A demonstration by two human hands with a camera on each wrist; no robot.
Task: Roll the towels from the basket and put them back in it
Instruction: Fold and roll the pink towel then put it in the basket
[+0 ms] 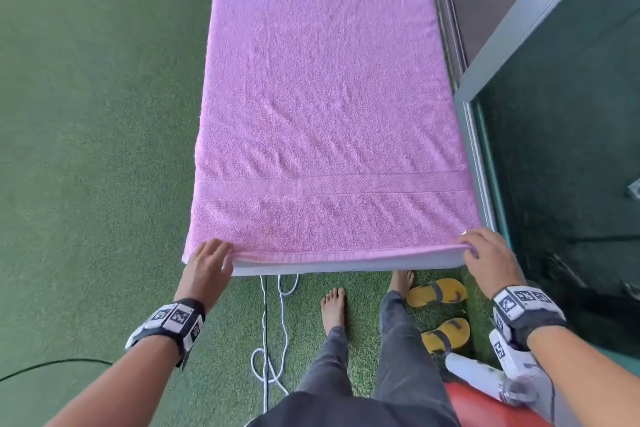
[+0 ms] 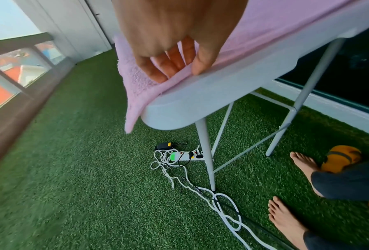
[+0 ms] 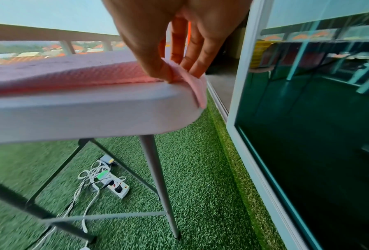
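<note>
A pink towel [image 1: 325, 97] lies spread flat along a white folding table [image 1: 346, 268] and covers almost all of its top. My left hand [image 1: 227, 253] is at the towel's near left corner. In the left wrist view the left hand [image 2: 179, 74] pinches the hem between thumb and fingers at the table's edge [image 2: 211, 94]. My right hand [image 1: 469, 248] is at the near right corner. In the right wrist view it [image 3: 179, 72] pinches a raised fold of the towel [image 3: 72, 74] there. The near hem is slightly lifted between the two hands. I see no basket clearly.
A glass sliding door [image 1: 554, 149] runs close along the table's right side. On the artificial grass below are white cables [image 1: 277, 357], a power strip [image 2: 185, 155], yellow sandals [image 1: 436, 293] and my bare feet. A red object [image 1: 485, 406] shows at the bottom right.
</note>
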